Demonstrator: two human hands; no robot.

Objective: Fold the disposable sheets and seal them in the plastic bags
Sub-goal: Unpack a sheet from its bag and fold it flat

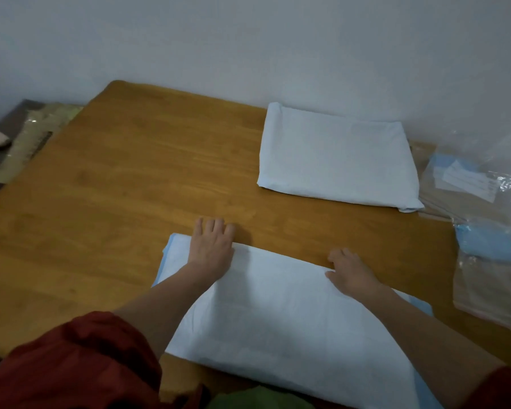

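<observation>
White disposable sheet (278, 314) is pressed flat at its far edge by left hand (211, 249) and right hand (350, 273), fingers outstretched; open desk (101, 187) wood is seen leftward.

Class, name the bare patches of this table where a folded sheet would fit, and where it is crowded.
Bare: the left half of the table; a narrower strip between far sheet and near sheet. Crowded: right edge, under plastic bags.

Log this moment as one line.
step: folding; left hand: pressing near sheet; right hand: same; far sheet: folded; bags: at right
</observation>
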